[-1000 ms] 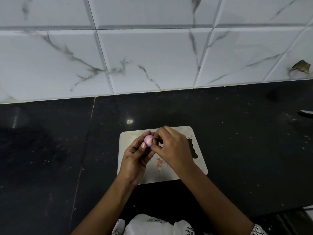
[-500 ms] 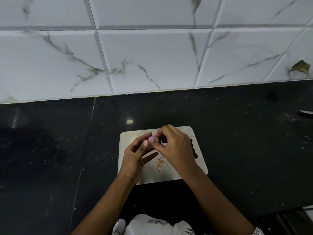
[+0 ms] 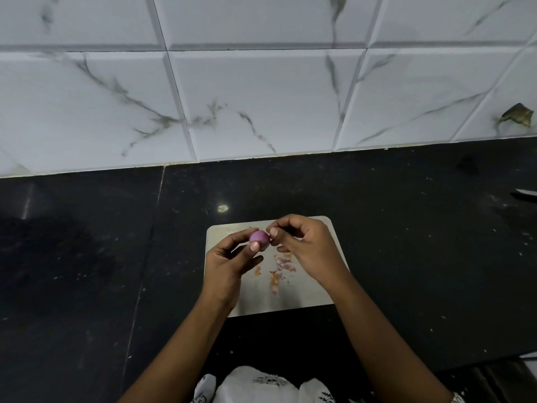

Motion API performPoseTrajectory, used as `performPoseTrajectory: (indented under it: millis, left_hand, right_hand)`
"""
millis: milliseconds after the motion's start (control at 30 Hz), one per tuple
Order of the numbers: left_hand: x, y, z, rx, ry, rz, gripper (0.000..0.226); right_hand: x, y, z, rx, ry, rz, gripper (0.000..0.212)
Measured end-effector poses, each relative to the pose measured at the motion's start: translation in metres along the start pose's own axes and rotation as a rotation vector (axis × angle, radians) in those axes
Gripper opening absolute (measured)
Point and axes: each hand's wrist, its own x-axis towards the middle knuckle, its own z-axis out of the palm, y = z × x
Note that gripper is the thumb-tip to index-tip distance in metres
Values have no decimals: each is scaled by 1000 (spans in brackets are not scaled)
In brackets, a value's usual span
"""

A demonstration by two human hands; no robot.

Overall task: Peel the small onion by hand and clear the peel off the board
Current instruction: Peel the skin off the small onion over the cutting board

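Onion: a small purple onion (image 3: pixel 259 237), held above the pale board (image 3: pixel 305 295)
Left hand (image 3: pixel 229 261): fingertips pinching the onion
Right hand (image 3: pixel 305 245): thumb and forefinger pressed together at the onion's right end
Peel (image 3: pixel 280 270): papery scraps lying on the board between the wrists
Worktop (image 3: pixel 87 271): black stone beneath the board

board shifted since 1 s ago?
No. The board sits at the same spot against the counter seam and wall tiles.

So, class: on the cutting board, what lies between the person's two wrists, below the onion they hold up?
In the head view, scraps of onion peel lie on the cutting board between the left hand and right hand, below the onion.
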Motion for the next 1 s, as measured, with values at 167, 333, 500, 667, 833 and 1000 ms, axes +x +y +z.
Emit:
performPoseTrajectory:
  millis: [167, 333, 500, 667, 833, 1000]
  left_hand:
    - [-2, 4, 2, 11, -32, 44, 28]
    - [-3, 4, 2, 36, -26, 59, 23]
    - [-2, 6, 2, 53, -24, 90, 23]
    - [-2, 6, 4, -3, 3, 93, 27]
    - [-3, -1, 10, -245, -2, -25, 31]
    - [1, -4, 8, -464, -33, -198, 36]
  right_hand:
    - [-3, -1, -2, -281, -7, -235, 22]
    - [-1, -2, -4, -522, 10, -473, 14]
    - [-2, -3, 3, -539, 64, -427, 9]
    - [0, 2, 2, -281, 154, -274, 4]
    - [-3, 7, 4, -150, 182, -178, 2]
    - [-5, 19, 1, -221, 197, -71, 8]
